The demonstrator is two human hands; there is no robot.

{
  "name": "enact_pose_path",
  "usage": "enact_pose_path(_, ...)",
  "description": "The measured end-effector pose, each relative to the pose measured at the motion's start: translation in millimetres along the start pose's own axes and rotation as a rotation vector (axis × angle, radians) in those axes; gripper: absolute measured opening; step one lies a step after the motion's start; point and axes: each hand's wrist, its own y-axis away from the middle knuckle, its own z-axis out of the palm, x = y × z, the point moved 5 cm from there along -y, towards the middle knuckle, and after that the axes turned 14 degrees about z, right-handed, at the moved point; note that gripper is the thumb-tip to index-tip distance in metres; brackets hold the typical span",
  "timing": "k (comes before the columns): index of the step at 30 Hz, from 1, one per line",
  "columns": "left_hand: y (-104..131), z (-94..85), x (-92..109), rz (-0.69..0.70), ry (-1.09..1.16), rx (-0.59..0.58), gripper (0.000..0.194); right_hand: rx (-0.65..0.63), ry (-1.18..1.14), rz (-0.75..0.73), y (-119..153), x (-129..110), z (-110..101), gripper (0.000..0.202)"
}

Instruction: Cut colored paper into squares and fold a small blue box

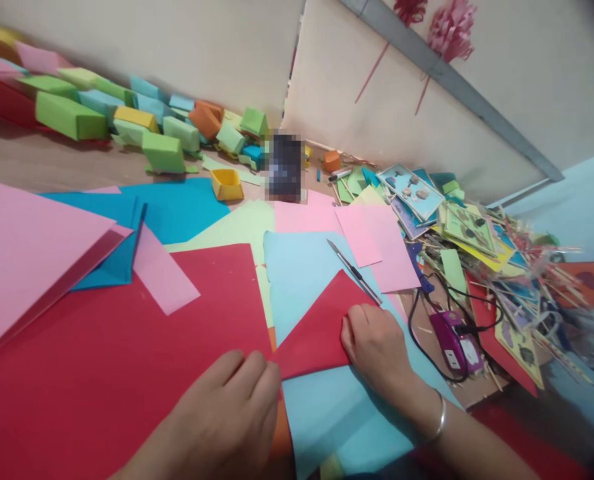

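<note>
A folded piece of red paper (314,330) lies on a light blue sheet (301,280), one corner pointing away from me. On its right side, my right hand (379,343) is closed with fingers curled against the paper. My left hand (231,407) is closed at the paper's left corner, fingertips hidden from view. Under that hand spreads a large red sheet (127,353). Just beyond the folded paper, a slim pen (357,273) with a dark grip lies slantwise on the light blue sheet.
Pink folded paper (37,253) lies at left, near a pink strip (164,273) and blue sheets (177,207). Several paper boxes (69,117) line the wall. A small yellow box (227,185) stands ahead. At right are a purple power strip (457,343), cables and piled crafts (411,193).
</note>
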Motion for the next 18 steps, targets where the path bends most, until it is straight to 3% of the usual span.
enact_pose_path(3,-5,-15.5,-7,0.015,-0.104,0.025,0.034,0.022,0.041,-0.030,-5,-5,2,0.023)
enact_pose_path(5,-10,-19.1,-9,0.045,-0.129,-0.065,0.035,0.036,0.055,-0.052,-8,-8,2,0.023)
enact_pose_path(8,-13,-17.1,-5,0.122,-0.163,-0.170,0.030,0.054,0.059,-0.056,-6,-8,0,0.026)
enact_pose_path(12,-11,-9.0,5,0.136,-0.158,-0.217,0.029,0.039,0.071,-0.037,2,-1,0,0.027)
enact_pose_path(15,-11,-6.0,12,0.131,-0.184,-0.171,0.030,0.034,0.074,-0.032,6,5,2,0.028)
enact_pose_path(18,-7,-0.9,18,0.102,-0.188,-0.039,0.028,0.044,0.057,-0.026,8,9,4,0.027)
